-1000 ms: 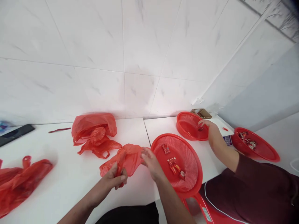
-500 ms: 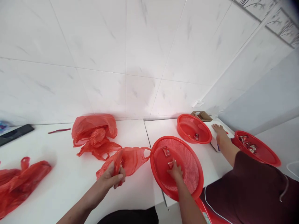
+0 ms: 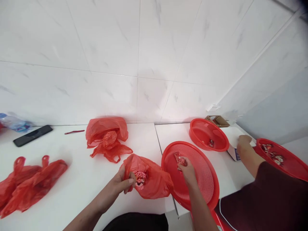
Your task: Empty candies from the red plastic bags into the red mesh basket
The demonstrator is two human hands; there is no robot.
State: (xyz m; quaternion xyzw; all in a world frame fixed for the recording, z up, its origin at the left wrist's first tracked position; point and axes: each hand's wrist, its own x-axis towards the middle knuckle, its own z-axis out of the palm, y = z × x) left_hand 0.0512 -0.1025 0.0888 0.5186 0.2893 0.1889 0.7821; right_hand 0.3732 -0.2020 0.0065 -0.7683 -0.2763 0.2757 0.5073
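Note:
My left hand [image 3: 126,181] grips the edge of a thin red plastic bag [image 3: 154,184] that lies on the white table. Through the bag's mouth, by my fingertips, shows a packet [image 3: 140,179] with a pink round print. My right hand [image 3: 187,168] is inside a red perforated basket [image 3: 204,166], its fingers closed on small red packets [image 3: 179,159]. How many packets are in the fingers I cannot tell. The right side of the bag touches the basket's rim.
Crumpled red bags [image 3: 108,136] lie behind; others [image 3: 31,183] lie left. A phone [image 3: 33,135], a bottle [image 3: 15,123] and a red strip [image 3: 74,132] are near the wall. Right stand a smaller red basket [image 3: 208,134], a box [image 3: 218,121], a co-worker's arm [image 3: 249,155] and another basket [image 3: 288,160].
My right hand has closed on packets in the basket. The bag in my left hand now gapes, showing a packet inside. The view has shifted left, and the co-worker's hand has curled.

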